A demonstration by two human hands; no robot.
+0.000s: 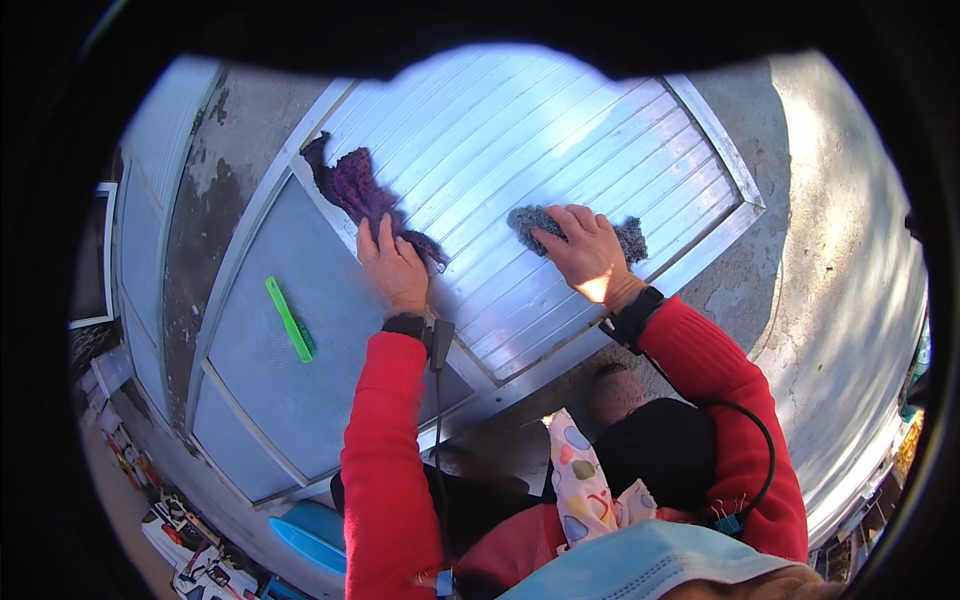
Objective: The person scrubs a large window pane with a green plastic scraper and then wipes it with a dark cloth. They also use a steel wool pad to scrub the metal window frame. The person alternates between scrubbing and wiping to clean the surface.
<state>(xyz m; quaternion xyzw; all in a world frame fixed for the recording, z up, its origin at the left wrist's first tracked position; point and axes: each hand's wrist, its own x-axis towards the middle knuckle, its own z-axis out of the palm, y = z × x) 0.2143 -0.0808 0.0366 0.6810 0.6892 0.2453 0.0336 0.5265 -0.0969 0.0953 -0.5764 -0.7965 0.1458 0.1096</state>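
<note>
A door-like metal frame lies flat before me, with a ribbed silvery panel [480,172] and a mesh screen [262,247] at its left. My right hand [586,247] grips a grey, rough scrubbing pad or cloth [529,225] against the ribbed panel. My left hand [394,266] rests with fingers spread on the lower part of a crumpled dark purple cloth [356,184], near the bar between panel and screen; whether it grips the cloth is unclear. On the mesh lies a bright green brush [289,319], bristles toward the right.
A blue basin [311,532] stands by the frame's lower left corner. Another framed screen [142,262] stands or lies at the far left. Assorted items [199,562] lie at the lower left. Black cables run along both my sleeves. Concrete ground surrounds the frame.
</note>
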